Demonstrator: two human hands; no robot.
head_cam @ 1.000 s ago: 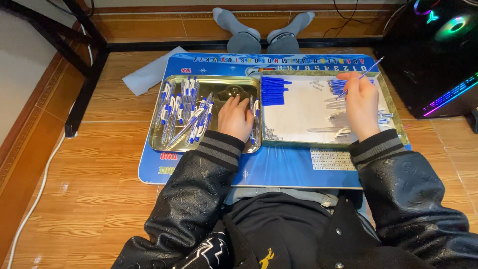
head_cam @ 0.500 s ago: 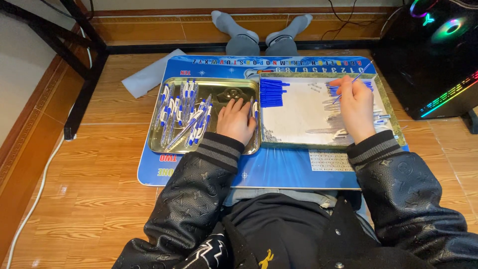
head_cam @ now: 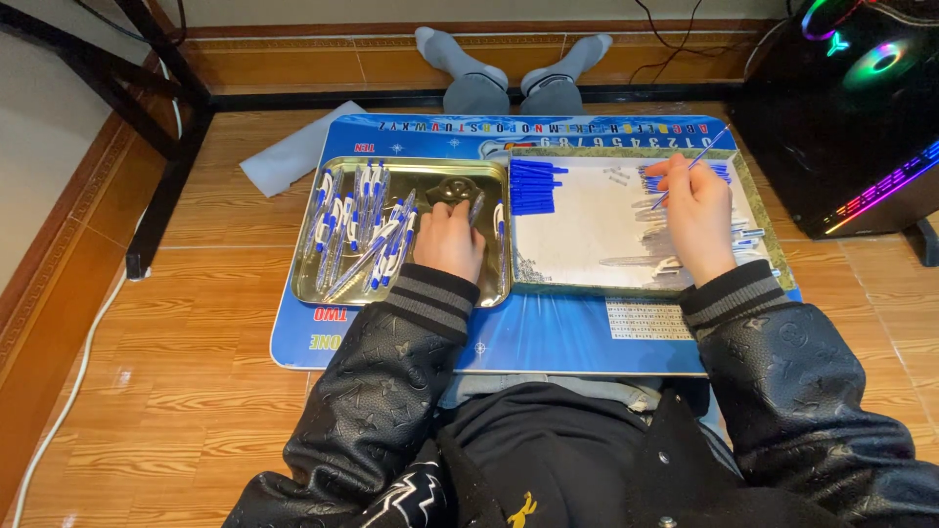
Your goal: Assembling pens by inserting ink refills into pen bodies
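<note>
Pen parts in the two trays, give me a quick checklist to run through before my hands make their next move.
1. Right hand has a part: ok, it holds a thin blue refill between its fingers.
2. Left hand has a part: ok, it rests in the gold tray on a pen barrel.
3. Finished pens kept apart: ok, piled at the left of the gold tray.
4. Blue caps within reach: ok, stacked at the top left of the right tray.
5. Small springs: cannot tell how many; too small.
6. Trays sit on the blue mat: ok.
</note>
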